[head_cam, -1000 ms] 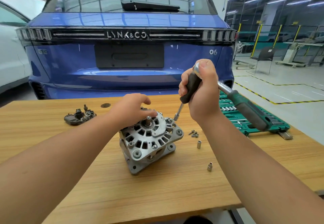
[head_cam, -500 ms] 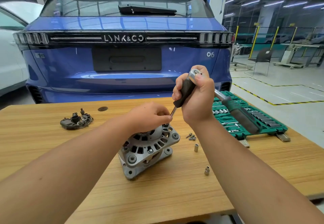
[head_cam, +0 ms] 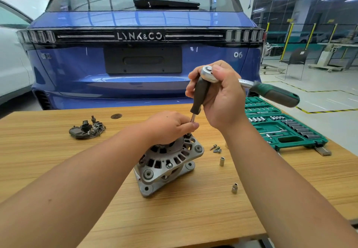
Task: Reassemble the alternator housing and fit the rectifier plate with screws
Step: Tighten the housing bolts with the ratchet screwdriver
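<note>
The grey alternator housing [head_cam: 164, 162] stands tilted on the wooden table [head_cam: 58, 150]. My left hand [head_cam: 170, 127] rests on its top and pinches the lower end of a thin steel shaft at a bolt on the housing's far edge. My right hand [head_cam: 219, 100] grips the head of a ratchet wrench [head_cam: 275, 92] together with a black-handled extension driver [head_cam: 199, 96] that points down to that bolt. The dark rectifier plate [head_cam: 87, 129] lies apart at the left. Loose screws [head_cam: 216, 148] lie right of the housing.
Two small sockets [head_cam: 222, 161] [head_cam: 234, 188] stand on the table near my right forearm. An open green socket case [head_cam: 280, 129] sits at the right edge. A blue car's rear [head_cam: 143, 63] stands close behind the table, a white car [head_cam: 11, 63] to its left.
My left hand slid from the housing's centre to its far edge and took the shaft's tip. My right hand with the ratchet and driver moved left, setting the driver down onto the bolt.
</note>
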Motion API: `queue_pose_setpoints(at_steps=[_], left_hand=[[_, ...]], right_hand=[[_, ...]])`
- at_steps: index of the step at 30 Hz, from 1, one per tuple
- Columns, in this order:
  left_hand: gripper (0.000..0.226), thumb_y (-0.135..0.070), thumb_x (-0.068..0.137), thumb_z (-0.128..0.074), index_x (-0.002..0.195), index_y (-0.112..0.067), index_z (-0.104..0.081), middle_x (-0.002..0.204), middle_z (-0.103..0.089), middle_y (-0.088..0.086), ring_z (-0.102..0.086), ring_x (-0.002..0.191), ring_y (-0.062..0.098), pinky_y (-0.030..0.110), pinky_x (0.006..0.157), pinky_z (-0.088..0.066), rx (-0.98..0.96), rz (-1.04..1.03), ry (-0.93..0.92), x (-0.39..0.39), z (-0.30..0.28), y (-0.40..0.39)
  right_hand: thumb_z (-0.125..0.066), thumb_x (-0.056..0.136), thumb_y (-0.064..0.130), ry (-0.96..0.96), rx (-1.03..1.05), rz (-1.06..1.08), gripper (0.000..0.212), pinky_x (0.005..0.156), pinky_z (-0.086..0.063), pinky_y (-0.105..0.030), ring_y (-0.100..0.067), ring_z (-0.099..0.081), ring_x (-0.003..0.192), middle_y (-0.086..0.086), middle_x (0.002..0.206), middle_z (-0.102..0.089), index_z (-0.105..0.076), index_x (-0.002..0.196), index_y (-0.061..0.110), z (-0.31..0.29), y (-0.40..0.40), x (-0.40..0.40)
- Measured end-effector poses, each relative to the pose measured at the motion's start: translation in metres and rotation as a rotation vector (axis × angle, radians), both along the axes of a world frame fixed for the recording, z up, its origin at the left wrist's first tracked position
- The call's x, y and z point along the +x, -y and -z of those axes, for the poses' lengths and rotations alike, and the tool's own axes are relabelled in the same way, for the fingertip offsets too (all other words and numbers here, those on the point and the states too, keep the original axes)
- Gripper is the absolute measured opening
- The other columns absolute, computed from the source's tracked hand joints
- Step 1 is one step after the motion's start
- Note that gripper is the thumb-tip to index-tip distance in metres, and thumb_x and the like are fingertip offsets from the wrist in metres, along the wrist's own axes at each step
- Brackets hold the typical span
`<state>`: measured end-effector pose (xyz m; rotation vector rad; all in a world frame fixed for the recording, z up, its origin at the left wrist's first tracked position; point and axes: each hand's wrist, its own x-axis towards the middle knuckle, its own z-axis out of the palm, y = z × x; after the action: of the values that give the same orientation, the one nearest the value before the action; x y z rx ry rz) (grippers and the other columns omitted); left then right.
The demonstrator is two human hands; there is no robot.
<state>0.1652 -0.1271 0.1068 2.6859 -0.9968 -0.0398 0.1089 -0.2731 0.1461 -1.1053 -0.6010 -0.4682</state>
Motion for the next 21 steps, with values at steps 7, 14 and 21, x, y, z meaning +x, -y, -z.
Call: queue_pose_setpoints(at_steps=[7,14,21], left_hand=[[0.049,-0.059,0.103,-0.039,0.076,-0.024,-0.06,0.066,-0.054,-0.005,-0.05,0.065,0.015,0.035,0.063,-0.041,-0.011,0.016,0.049,0.002,0.004,0.002],[0.05,-0.058,0.103,-0.038,0.077,-0.022,-0.062,0.063,-0.053,-0.005,-0.048,0.061,0.013,0.033,0.06,-0.038,-0.009,0.018,0.06,0.003,0.006,0.002],[0.053,-0.059,0.103,-0.037,0.072,-0.022,-0.058,0.063,-0.051,-0.004,-0.046,0.06,0.014,0.032,0.059,-0.035,-0.003,0.015,0.059,0.001,0.004,0.002]], right_hand=[[-0.051,0.084,0.029,0.007,0.142,-0.022,0.022,0.063,-0.046,-0.034,-0.026,-0.054,0.065,-0.014,0.081,-0.064,-0.06,0.087,0.009,0.007,-0.004,0.002],[-0.044,0.082,0.018,0.027,0.265,0.069,0.025,0.058,-0.049,-0.034,-0.028,-0.056,0.064,-0.016,0.071,-0.063,-0.067,0.073,0.018,0.007,-0.014,0.003],[-0.044,0.081,0.024,-0.061,0.28,0.128,0.032,0.055,-0.05,-0.033,-0.026,-0.059,0.058,-0.016,0.065,-0.063,-0.068,0.06,0.02,-0.001,-0.019,0.0]])
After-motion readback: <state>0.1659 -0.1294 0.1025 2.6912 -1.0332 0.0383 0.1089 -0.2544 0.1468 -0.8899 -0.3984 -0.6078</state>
